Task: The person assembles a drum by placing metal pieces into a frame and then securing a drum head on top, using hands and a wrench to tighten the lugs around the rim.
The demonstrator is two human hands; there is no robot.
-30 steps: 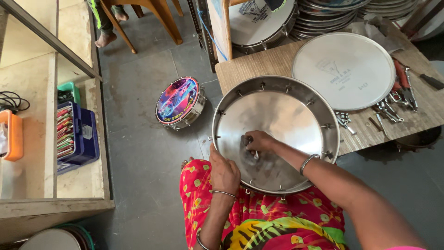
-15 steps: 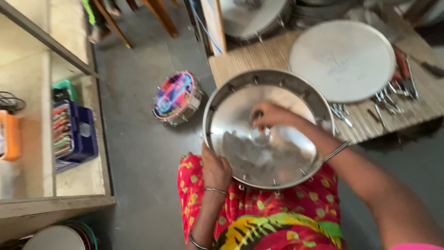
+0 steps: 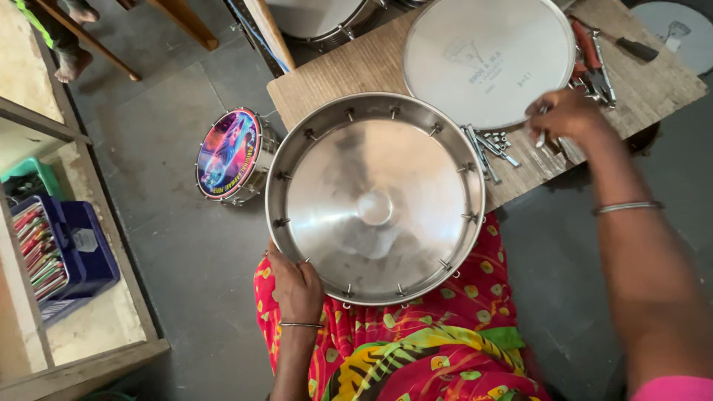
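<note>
- Gripping the rim of the steel drum shell at about 7 o'clock, the left hand is clamping it so it sits on the lap with its far edge on the desk.
- The right hand is reaching out to 2 o'clock of the shell, its fingers closing on a small metal piece, probably a bolt, beside the loose bolts lying on the desk.
- Doing this well seems to be a matter of keeping the left grip firm so the shell is not tipping off the lap, and pinching one bolt cleanly rather than scattering the pile.
- A round white drumhead is lying at 1 o'clock, touching the bolt pile and crowding the reach.
- Red-handled tools are lying at the desk's far right edge.
- A small colourful drum is sitting on the floor at 10 o'clock, and a blue crate is standing at 9 o'clock, both well apart from the hands.
</note>
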